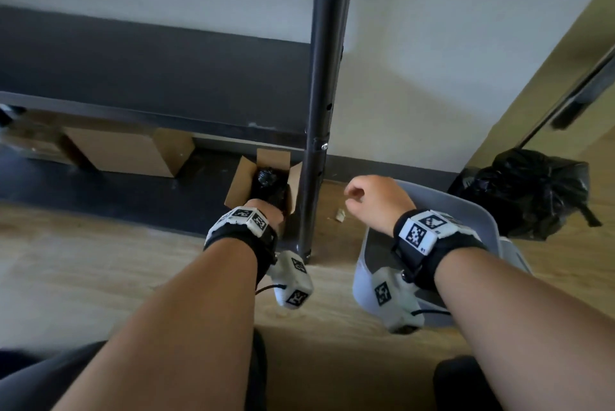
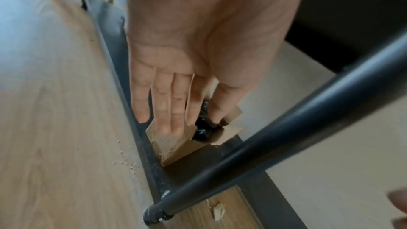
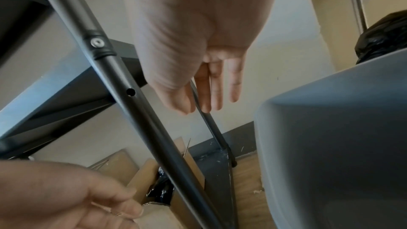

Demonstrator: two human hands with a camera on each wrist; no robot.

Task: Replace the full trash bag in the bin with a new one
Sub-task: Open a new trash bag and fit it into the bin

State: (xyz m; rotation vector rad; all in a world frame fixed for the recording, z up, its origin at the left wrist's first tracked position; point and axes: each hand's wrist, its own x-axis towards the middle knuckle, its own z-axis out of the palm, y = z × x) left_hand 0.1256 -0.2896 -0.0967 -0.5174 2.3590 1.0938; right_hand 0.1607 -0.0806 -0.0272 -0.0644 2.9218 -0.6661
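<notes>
On the left, under the shelf, the left hand [image 2: 176, 79] reaches into the small cardboard box [image 2: 174, 144]; its fingers look nearly straight, index and thumb either side of the black roll of bags [image 2: 203, 128], though I cannot tell if they grip it yet. The flaps could snag the roll and drag the box along. The metal post [image 1: 321, 94] stands close by, easy to knock. The right hand [image 1: 376, 202] hangs loose and empty over the unlined grey bin [image 1: 479, 211]. Farthest right, the full bag [image 1: 529, 192] slumps against the wall.
</notes>
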